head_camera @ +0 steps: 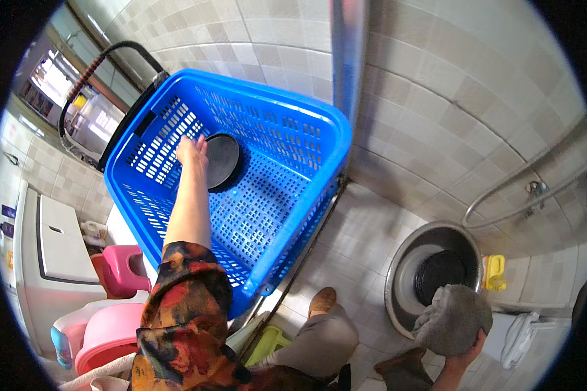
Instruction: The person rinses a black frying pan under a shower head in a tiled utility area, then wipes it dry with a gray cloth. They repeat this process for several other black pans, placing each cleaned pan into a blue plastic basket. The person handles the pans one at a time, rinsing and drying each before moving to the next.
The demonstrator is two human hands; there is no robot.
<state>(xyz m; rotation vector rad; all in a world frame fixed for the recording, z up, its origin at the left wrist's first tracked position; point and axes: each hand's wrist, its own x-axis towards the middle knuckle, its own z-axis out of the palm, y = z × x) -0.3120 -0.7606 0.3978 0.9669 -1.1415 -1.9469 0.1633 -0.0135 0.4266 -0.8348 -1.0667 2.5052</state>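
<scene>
My left hand (193, 149) reaches into a large blue plastic basket (298, 195) with slotted walls. Its fingers are at the near rim of a round black object (222, 161) lying in the basket's corner; whether they grip it I cannot tell. At the lower right, my right hand (469, 349) holds a bunched grey cloth (452, 320), partly over the rim of a metal basin (394, 283). Inside that basin lies something round and black (440, 273).
Tiled walls stand behind and to the right, with a shower hose (489, 195). A pink stool (122, 269), a pink basin (112, 332) and a white cabinet (63, 239) are at the left. Beside the metal basin is a yellow container (495, 272).
</scene>
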